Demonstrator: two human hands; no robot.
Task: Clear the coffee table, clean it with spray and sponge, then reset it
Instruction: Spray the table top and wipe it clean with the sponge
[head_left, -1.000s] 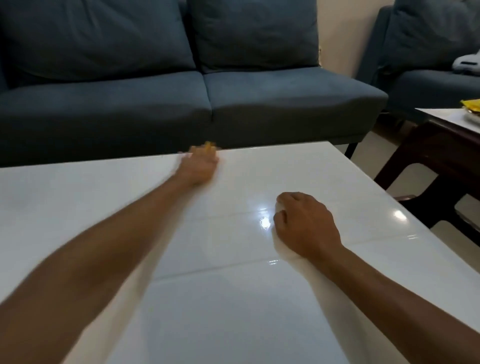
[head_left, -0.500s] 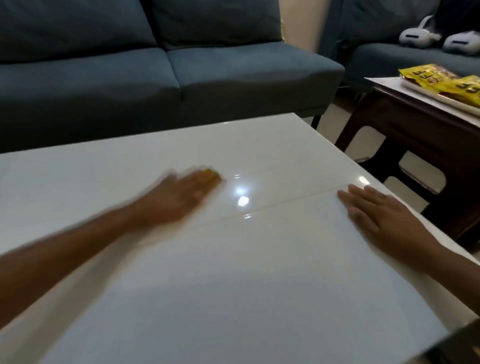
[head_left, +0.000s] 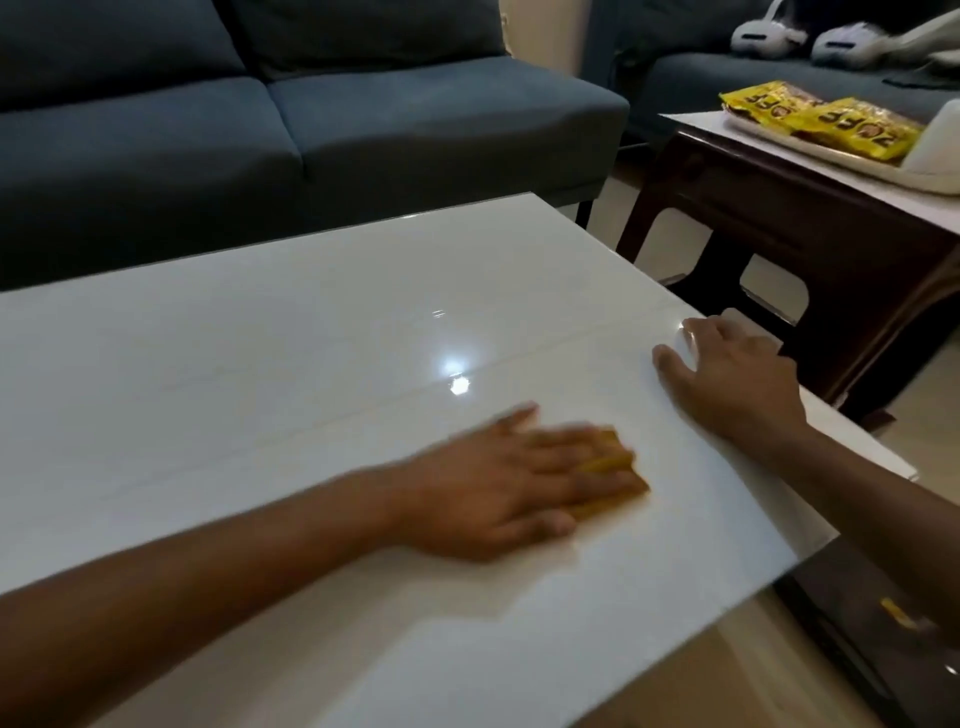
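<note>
A dark blue sofa (head_left: 311, 119) with soft, matte fabric cushions is running along the top of the view, from ten to one o'clock. Below it, the coffee table (head_left: 260, 338) is filling the middle: a flat, glossy white rectangular top with thin seam lines, reflecting a bright spot of light. At two o'clock a dark wooden side table (head_left: 810, 223) with a pale top is standing, carrying a pale tray (head_left: 852, 158) with shiny yellow packets (head_left: 821, 117). The left hand (head_left: 498, 483), blurred, is lying flat near the centre, its straight fingers pressing a yellow-orange sponge (head_left: 608, 462) onto the tabletop; the sponge is peeking out under the fingertips, at three o'clock of the palm. The right hand (head_left: 727, 374) is resting spread wide at the table's right edge, holding nothing.
</note>
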